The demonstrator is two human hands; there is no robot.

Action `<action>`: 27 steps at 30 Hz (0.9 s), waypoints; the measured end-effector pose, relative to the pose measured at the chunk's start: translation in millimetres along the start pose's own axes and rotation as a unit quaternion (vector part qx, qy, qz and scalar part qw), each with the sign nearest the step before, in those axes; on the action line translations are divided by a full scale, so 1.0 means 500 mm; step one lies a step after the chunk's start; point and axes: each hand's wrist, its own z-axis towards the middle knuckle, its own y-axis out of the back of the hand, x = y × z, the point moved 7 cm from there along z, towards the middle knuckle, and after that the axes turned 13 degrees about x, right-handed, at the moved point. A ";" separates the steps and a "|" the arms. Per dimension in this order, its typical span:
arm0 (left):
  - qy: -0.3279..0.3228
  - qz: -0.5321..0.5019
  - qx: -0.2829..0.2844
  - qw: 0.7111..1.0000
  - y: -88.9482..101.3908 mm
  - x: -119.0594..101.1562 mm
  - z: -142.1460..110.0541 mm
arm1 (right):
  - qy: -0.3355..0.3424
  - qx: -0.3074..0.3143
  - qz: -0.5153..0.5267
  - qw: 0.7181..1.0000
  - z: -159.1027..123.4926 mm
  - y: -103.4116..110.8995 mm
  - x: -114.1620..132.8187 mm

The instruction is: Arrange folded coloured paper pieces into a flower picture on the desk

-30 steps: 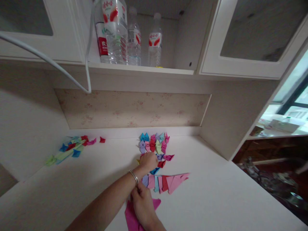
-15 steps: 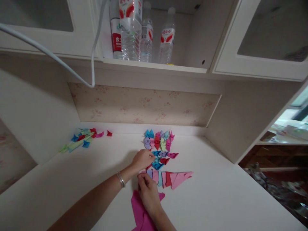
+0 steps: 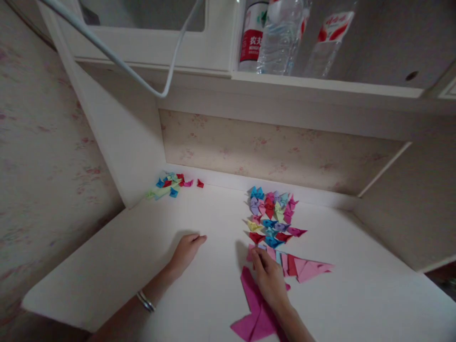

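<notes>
My left hand point(image 3: 185, 252), with a silver bangle at its wrist, hovers over the white table point(image 3: 210, 285) left of the paper rows. Its fingers are curled together, and nothing shows at their tips. My right hand point(image 3: 270, 276) pinches at the left end of a row of flat folded papers, on a pink folded paper point(image 3: 251, 251). Pink, red and light blue folded papers point(image 3: 307, 270) spread rightward from there. Under the right hand and wrist lies a large magenta folded paper point(image 3: 254, 320), partly covered. Just beyond are small paper boats point(image 3: 273, 242) in blue, red, yellow and purple.
Several colourful origami pieces point(image 3: 270, 207) are grouped at the back. Another pile of small folded papers point(image 3: 173, 183) lies at the far left, near a single red piece point(image 3: 200, 183). Overhead, a white cable point(image 3: 142, 83) hangs before a shelf with plastic bottles point(image 3: 280, 38).
My left hand has withdrawn leftward from the paper boats, uncovering yellow and red ones. My right hand stays at the row's left end. The view has turned left.
</notes>
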 end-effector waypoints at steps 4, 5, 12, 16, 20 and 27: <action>0.008 -0.017 0.034 0.999 -0.016 0.002 0.008 | 0.037 0.066 -0.096 0.993 0.039 -0.026 0.057; 0.009 -0.021 0.042 0.999 -0.017 0.002 0.010 | 0.044 0.081 -0.106 0.990 0.057 -0.036 0.075; 0.011 -0.064 0.072 0.995 -0.010 0.016 0.016 | 0.076 0.209 -0.135 0.966 0.250 -0.206 0.187; 0.007 -0.068 0.075 0.995 -0.016 0.025 0.025 | 0.079 0.232 -0.163 0.956 0.364 -0.347 0.246; -0.015 -0.090 0.089 0.992 -0.022 0.028 0.033 | 0.090 0.241 -0.214 0.942 0.435 -0.454 0.310; 0.005 -0.129 0.095 0.987 -0.015 0.050 0.047 | 0.087 0.233 -0.289 0.924 0.491 -0.516 0.346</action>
